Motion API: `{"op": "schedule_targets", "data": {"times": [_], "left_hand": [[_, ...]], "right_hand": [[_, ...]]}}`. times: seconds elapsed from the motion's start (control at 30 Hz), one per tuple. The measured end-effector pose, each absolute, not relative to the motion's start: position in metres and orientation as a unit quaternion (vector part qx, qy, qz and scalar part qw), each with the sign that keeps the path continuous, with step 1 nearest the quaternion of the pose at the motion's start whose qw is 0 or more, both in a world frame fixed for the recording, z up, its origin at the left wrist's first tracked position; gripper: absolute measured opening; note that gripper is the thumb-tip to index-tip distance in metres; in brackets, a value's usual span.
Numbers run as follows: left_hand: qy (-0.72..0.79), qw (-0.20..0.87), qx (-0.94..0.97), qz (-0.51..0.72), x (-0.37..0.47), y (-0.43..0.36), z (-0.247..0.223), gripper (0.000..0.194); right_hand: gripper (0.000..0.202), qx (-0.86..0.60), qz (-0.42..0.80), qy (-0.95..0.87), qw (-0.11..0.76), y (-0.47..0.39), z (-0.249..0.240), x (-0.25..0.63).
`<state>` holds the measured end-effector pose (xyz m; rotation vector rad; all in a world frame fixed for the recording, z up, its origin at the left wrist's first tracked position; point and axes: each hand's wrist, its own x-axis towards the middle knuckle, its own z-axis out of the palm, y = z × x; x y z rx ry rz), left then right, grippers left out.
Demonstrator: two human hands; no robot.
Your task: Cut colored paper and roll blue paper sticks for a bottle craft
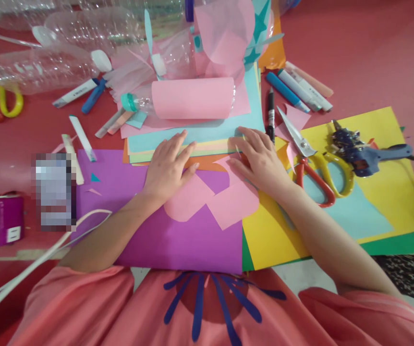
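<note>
Across the red tabletop (358, 53), the left hand (171, 168) lies palm down, fingers spread, on a stack of pastel paper sheets (207, 137). The right hand (259, 161) rests there too, its fingers slightly parted. Between and below both hands — over a purple paper sheet (192, 245) — are rounded pink paper cutouts (234, 199). Just beyond the hands lies a clear plastic bottle wrapped in pink paper (192, 99); red-and-yellow-handled scissors (303, 146) sit right of the right hand.

Head-worn view, forward and down
</note>
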<state>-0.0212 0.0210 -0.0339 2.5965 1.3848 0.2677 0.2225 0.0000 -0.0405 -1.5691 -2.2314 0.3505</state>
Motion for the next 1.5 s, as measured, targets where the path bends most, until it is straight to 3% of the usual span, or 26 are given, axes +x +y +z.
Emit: {"op": "schedule_targets", "data": {"times": [0.93, 1.23, 1.5], "left_hand": [[0.443, 0.097, 0.888, 0.083, -0.014, 0.029, -0.034, 0.046], [0.445, 0.091, 0.888, 0.067, 0.000, 0.039, -0.029, 0.036], [0.419, 0.063, 0.895, 0.142, -0.012, 0.048, -0.029, 0.038]], "right_hand": [[0.035, -0.526, 0.141, -0.812, 0.209, 0.015, -0.025, 0.214], [0.040, -0.334, 0.217, -0.914, 0.070, 0.089, -0.019, 0.158], [0.042, -0.354, 0.231, -0.905, 0.050, 0.133, -0.018, 0.158]]}}
